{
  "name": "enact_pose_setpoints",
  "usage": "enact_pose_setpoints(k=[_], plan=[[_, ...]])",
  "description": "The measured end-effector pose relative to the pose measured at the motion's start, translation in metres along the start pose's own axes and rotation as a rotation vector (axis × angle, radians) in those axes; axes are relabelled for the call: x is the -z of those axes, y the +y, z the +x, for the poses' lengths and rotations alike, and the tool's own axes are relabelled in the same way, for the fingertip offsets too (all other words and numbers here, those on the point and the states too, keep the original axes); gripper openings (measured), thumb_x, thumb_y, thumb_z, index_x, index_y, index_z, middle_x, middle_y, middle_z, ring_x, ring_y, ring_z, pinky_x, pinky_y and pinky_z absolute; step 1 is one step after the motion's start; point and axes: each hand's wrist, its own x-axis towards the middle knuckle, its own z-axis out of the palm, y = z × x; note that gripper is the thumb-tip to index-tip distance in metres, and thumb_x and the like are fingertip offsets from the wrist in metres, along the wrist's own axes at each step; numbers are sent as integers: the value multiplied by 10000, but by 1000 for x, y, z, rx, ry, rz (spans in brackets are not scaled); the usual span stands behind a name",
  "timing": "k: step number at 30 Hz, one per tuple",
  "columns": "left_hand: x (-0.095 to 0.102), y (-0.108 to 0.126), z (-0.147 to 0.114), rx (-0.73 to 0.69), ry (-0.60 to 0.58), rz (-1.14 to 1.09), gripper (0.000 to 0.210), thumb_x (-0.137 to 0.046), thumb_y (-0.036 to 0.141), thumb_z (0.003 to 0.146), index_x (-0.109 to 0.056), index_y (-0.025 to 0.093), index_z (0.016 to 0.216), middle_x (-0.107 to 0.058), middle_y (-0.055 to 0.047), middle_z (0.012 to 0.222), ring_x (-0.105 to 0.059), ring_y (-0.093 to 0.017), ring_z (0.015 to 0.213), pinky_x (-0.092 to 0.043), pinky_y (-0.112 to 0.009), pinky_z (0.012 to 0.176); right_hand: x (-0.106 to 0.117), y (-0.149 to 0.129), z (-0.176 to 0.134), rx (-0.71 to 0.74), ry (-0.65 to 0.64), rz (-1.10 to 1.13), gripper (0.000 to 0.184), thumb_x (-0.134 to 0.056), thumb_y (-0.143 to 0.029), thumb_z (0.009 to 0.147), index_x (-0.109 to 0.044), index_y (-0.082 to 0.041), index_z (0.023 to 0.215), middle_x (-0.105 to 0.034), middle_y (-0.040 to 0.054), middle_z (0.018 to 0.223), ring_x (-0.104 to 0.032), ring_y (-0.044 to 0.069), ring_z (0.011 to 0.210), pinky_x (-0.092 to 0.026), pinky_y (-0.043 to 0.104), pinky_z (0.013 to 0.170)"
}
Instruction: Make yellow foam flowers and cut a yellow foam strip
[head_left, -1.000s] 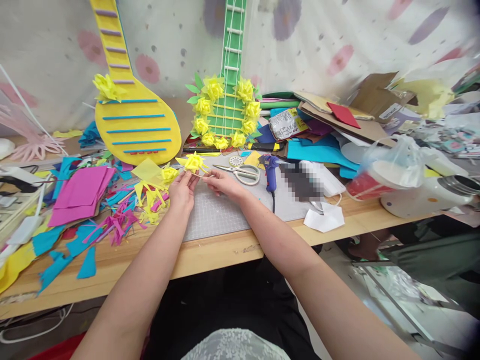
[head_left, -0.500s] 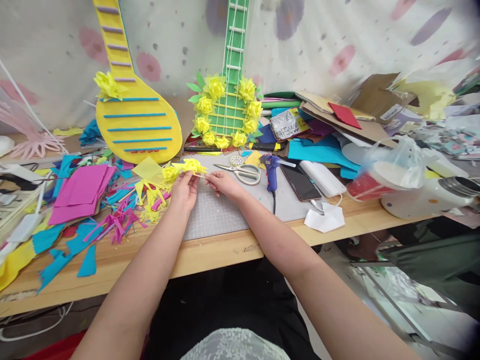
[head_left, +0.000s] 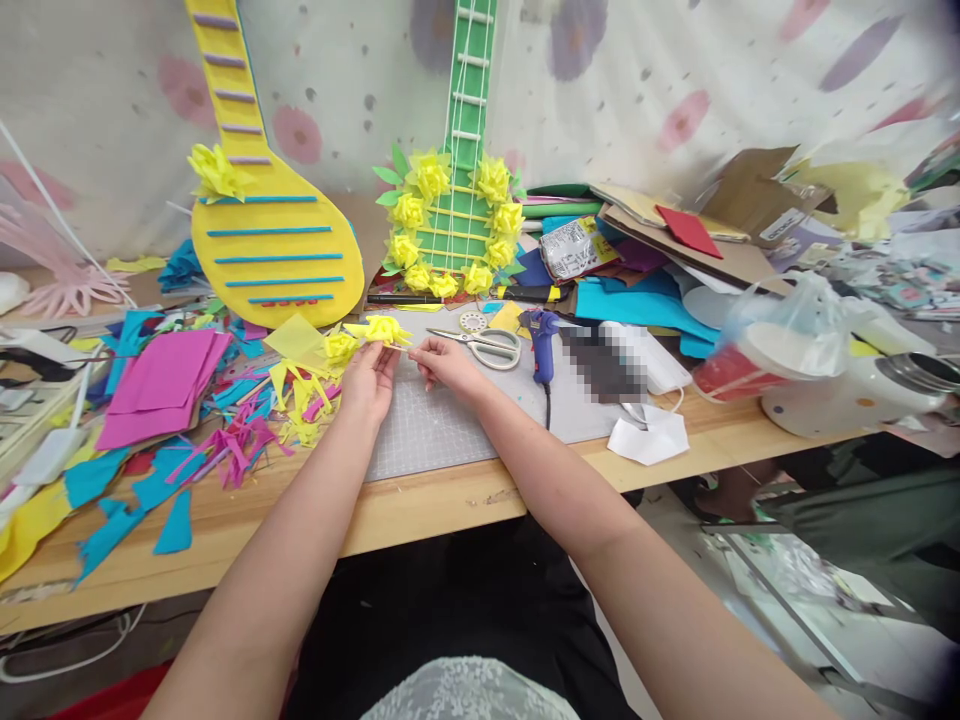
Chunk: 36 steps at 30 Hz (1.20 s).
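Over the grey cutting mat, my left hand is closed on a yellow paper flower, whose petals show above the fingers. My right hand pinches the end of a thin pale stick that reaches toward the flower; where the two meet is hidden by my fingers. A second yellow flower lies just left of my left hand. Scissors with pale handles rest beyond my right hand. Right of them lies a blue glue gun with its cord toward me.
A yellow lute-shaped piece and a green one ringed with yellow flowers stand against the curtain. Coloured scraps and magenta sheets cover the left side. A bagged cup and a white flask are at right.
The flower in my left hand has turned slightly, and my right hand's fingers have shifted a little on the stick. Both arms stay in nearly the same place.
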Motion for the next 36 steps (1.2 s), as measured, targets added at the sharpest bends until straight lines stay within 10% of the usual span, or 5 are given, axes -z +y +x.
enact_pose_setpoints(k=[22, 36], plan=[[0, 1, 2, -48, 76, 96, 165, -521, 36, 791, -595, 148, 696, -632, 3, 685, -598, -66, 622, -516, -210, 707, -1, 3, 0, 34, -83, -94, 245, -573, -361, 823, -515, -165, 687, -472, -76, 434, -374, 46, 351, -453, 200, 424], [-2, 6, -3, 45, 120, 65, 128, -516, 70, 781, -583, 137, 694, -601, -6, 638, -588, -80, 610, -532, -241, 720, 0, -4, -11, 315, 87, -657, 180, -511, -300, 846, -553, -170, 730, -540, -37, 553, -500, 91, 573, -350, 202, 595]])
